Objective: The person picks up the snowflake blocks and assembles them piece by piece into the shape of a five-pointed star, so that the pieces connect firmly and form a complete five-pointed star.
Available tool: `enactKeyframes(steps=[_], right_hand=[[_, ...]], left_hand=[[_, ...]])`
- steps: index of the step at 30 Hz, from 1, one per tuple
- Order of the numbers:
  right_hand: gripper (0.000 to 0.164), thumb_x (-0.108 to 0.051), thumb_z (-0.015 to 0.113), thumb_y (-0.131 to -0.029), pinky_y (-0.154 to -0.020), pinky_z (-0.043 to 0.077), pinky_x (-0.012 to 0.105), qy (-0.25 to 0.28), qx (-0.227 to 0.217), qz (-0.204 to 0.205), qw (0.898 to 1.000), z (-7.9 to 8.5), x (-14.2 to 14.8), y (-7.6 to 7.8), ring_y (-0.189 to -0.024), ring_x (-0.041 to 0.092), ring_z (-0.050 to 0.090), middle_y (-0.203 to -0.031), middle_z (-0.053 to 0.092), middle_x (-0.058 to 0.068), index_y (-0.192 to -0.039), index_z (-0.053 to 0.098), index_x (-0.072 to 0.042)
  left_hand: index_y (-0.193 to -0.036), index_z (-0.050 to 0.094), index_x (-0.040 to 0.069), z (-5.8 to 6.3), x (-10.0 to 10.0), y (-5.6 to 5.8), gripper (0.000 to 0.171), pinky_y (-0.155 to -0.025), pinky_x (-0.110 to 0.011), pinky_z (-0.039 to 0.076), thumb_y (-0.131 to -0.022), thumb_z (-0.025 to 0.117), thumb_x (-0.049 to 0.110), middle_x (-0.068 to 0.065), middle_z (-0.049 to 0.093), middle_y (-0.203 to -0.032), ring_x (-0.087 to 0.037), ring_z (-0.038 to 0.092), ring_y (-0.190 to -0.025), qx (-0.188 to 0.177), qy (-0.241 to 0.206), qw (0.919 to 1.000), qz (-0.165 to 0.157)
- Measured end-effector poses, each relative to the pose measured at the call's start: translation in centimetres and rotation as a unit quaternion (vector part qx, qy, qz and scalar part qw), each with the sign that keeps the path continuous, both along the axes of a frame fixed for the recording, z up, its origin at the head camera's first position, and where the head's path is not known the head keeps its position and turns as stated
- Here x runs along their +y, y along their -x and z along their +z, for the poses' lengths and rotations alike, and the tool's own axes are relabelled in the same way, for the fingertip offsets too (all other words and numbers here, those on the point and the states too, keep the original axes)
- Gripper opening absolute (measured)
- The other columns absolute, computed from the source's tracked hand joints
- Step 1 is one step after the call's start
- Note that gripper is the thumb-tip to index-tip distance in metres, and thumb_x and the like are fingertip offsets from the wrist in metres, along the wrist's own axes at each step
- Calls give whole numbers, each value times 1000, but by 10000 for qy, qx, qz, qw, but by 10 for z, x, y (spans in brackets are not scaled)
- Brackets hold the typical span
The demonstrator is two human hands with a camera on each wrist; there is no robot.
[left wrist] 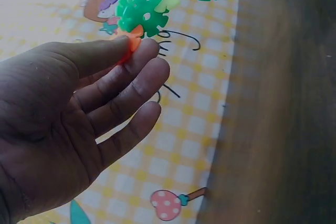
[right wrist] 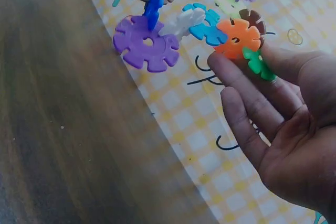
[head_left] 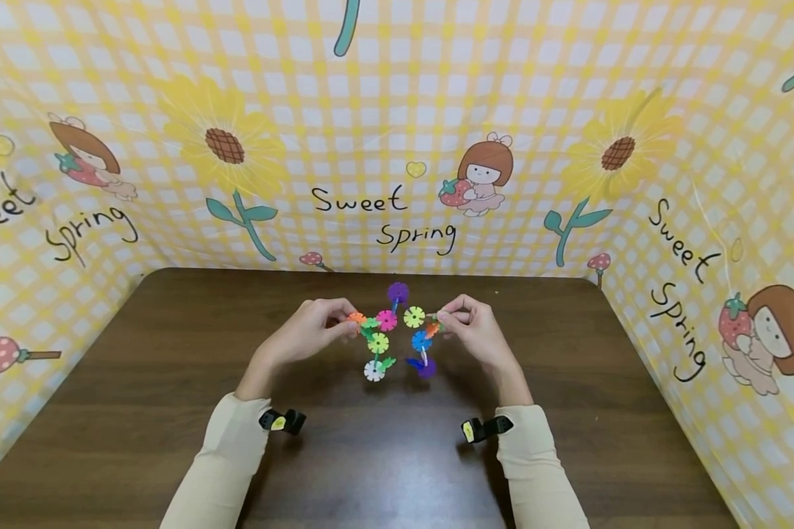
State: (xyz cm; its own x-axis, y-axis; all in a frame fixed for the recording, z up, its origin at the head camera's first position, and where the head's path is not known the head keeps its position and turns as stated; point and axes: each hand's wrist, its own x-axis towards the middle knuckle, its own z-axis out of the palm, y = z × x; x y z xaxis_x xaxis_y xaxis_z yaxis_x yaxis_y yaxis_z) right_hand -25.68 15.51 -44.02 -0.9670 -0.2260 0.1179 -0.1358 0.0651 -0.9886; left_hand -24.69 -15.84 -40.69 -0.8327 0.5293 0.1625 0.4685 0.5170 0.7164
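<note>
Linked plastic snowflake discs are held up above the table between both hands. My left hand (head_left: 311, 327) pinches an orange snowflake disc (left wrist: 132, 43) between thumb and index finger, its other fingers loosely extended. A green disc (left wrist: 143, 14) joins that one, with pink (head_left: 387, 320), yellow-green (head_left: 379, 342) and white (head_left: 373, 371) discs beyond. On the other side, my right hand (head_left: 478, 330) pinches a small green snowflake disc (right wrist: 259, 64) beside an orange one (right wrist: 239, 38). Blue (head_left: 421, 340) and purple (right wrist: 146, 43) discs hang below. Whether the left and right clusters connect, I cannot tell.
A dark wooden table (head_left: 344, 470) lies under the hands. Yellow checked cloth (head_left: 384, 132) with printed flowers and figures stands round its back and sides. Each sleeve cuff has a black wrist strap, one left (head_left: 283, 422) and one right (head_left: 486, 429).
</note>
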Motion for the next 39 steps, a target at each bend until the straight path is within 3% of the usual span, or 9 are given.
enactKeyframes(steps=[6, 12, 18, 27, 31, 39], right_hand=[[16, -10, 62, -100, -70, 57, 41, -482, -391, 174, 9979, -10, 2, 4, -81, 38, 73, -89, 74, 18, -104, 58, 5], [13, -8, 59, -101, -74, 57, 42, -1044, -774, 64, 9915, -22, -2, 4, -80, 32, 74, -90, 73, 16, -108, 60, 4], [12, -7, 63, -99, -65, 57, 33, -1838, -1146, -258, 9759, -33, -8, 2, -70, 23, 73, -86, 72, 10, -108, 64, 1], [12, -14, 69, -96, -56, 50, 30, -2953, -756, -566, 9507, -30, -13, 2, -57, 16, 62, -81, 68, 5, -101, 67, -3], [13, -16, 69, -96, -56, 51, 31, -3047, -746, -598, 9476, -29, -14, 2, -58, 17, 61, -83, 68, 6, -102, 67, -4], [16, -18, 68, -97, -58, 51, 31, -3107, -792, -409, 9463, -32, -12, 3, -61, 19, 61, -85, 66, 6, -105, 67, -4]], left_hand=[[-110, 64, 6, -15, 3, 11, 11, -71, -33, 56, -100, 62, 9, -12, 73, -88, -21, 70, -75, -301, 81, 9995, 34], [-113, 62, 3, -32, 4, 18, 13, -69, -39, 58, -101, 60, 6, -11, 71, -84, -23, 69, -72, -726, 246, 9971, -36], [-112, 63, 6, -49, 7, 21, 12, -64, -33, 56, -102, 58, 9, -5, 69, -78, -18, 66, -68, -852, 698, 9939, 42], [-112, 61, 5, -57, 16, 25, 13, -58, -30, 51, -103, 59, 15, -2, 63, -73, -14, 59, -59, -770, 1238, 9884, 430], [-112, 60, 6, -58, 18, 25, 15, -56, -30, 50, -102, 60, 17, -2, 63, -72, -15, 57, -58, -771, 1294, 9865, 647], [-114, 61, 5, -61, 15, 24, 18, -54, -30, 49, -102, 60, 19, -1, 62, -72, -15, 58, -56, -889, 1496, 9819, 743]])
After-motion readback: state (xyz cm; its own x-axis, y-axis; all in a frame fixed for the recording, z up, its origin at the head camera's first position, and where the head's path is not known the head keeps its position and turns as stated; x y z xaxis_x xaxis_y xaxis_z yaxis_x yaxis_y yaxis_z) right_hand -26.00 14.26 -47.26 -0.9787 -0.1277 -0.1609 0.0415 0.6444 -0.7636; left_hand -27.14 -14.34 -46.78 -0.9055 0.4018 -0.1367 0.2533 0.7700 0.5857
